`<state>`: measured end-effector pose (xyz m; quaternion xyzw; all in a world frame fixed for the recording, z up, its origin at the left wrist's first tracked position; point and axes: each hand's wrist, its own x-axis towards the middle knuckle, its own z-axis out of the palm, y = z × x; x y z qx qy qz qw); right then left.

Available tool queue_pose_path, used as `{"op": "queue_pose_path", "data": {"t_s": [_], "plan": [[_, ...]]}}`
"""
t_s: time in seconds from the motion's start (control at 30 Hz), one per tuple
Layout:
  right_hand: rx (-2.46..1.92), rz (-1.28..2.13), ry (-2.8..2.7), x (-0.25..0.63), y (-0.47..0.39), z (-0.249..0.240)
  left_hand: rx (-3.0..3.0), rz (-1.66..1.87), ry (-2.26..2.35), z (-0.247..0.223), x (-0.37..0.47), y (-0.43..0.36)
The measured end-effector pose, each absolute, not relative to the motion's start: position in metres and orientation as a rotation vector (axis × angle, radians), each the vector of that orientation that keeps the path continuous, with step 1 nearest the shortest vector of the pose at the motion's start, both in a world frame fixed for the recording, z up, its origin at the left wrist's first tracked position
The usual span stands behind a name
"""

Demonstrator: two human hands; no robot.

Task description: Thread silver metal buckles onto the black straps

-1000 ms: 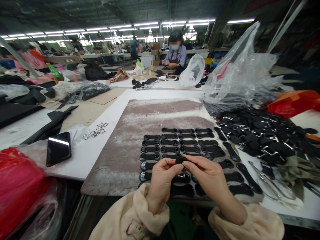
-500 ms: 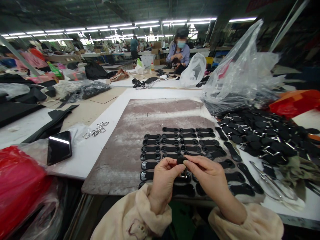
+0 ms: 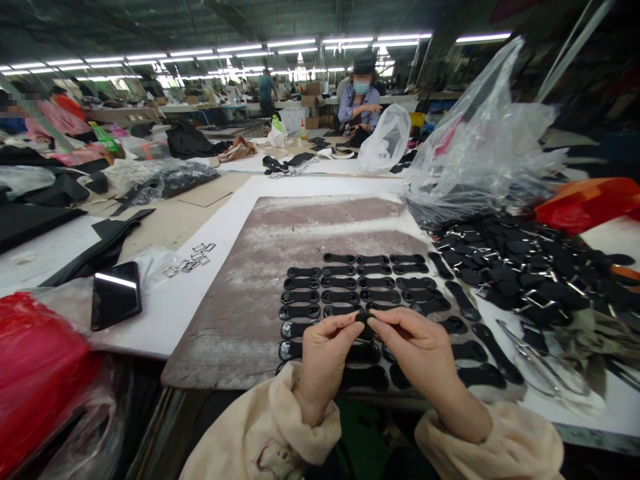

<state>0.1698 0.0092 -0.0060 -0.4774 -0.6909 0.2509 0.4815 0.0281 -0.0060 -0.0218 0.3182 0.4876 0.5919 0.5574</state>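
Note:
Between both thumbs and forefingers is a small black tab (image 3: 364,324), apparently folded over. My left hand (image 3: 325,353) pinches its left side and my right hand (image 3: 417,343) its right side, the fingertips almost meeting. The fingers cover most of the piece. Beneath and beyond the hands, several dumbbell-shaped black strips (image 3: 300,311) with shiny, wet-looking ends lie in rows on a stained brownish board (image 3: 225,307). To the right sits a heap of black tabs with metal rings (image 3: 520,267).
Loose metal rectangular rings (image 3: 193,260) and a phone (image 3: 117,295) lie on the left. A red plastic bag (image 3: 40,373) is at the near left. Metal scissors (image 3: 537,363) rest at right, below a clear plastic bag (image 3: 480,147). A masked person (image 3: 359,107) works across the table.
My fingers have closed further around the black tab, and the metal ring seen below it before is now hidden. The person opposite has shifted their arms.

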Motion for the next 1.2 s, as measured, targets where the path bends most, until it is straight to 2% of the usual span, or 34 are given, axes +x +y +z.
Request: {"op": "queue_pose_path", "data": {"t_s": [0.2,0.4,0.57,0.83,1.2], "plan": [[-1.233,0.608,-1.741,0.168,0.008,-0.005,0.801,1.413,1.179,-0.021,0.027,-0.006],[-1.240,1.101,-1.556,0.170,0.012,-0.004,0.860,1.383,1.154,-0.023,0.026,-0.004],[-1.340,0.935,-1.703,0.175,0.013,0.000,0.845,1.308,1.128,-0.022,0.025,-0.003],[-1.317,1.046,-1.562,0.180,0.016,-0.005,1.091,0.973,1.033,-0.017,0.025,-0.005],[-1.235,1.136,-1.565,0.177,0.012,-0.003,1.093,1.039,1.053,-0.022,0.024,-0.011]]}}
